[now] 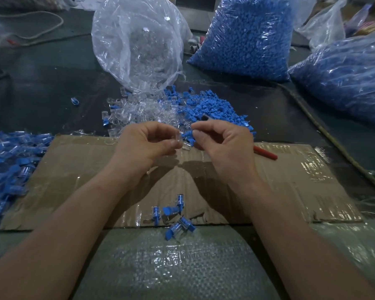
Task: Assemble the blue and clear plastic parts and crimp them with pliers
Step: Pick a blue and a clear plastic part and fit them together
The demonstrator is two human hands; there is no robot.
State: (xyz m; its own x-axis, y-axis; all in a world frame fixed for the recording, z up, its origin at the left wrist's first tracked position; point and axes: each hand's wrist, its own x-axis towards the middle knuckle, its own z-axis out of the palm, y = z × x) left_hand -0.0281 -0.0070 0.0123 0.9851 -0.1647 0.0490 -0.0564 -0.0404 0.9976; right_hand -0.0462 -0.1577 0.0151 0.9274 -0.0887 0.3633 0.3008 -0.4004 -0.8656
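My left hand (147,141) pinches a small clear plastic part (178,137) between thumb and fingertips. My right hand (221,144) is curled close beside it, its fingertips pinched together near loose blue pieces; what it holds is hidden. Behind the hands lie a heap of clear parts (136,113) and a heap of blue parts (208,109). The pliers (265,153) lie under my right hand, red handle sticking out right, dark jaw tip showing above the fingers. Several assembled blue-and-clear pieces (173,215) lie on the cardboard sheet (78,169) near me.
An open clear bag (136,40) spills clear parts at the back. Two bags of blue parts (247,35) stand at the back right. A pile of assembled pieces (9,161) sits at the left. A thin stick (325,131) runs along the right.
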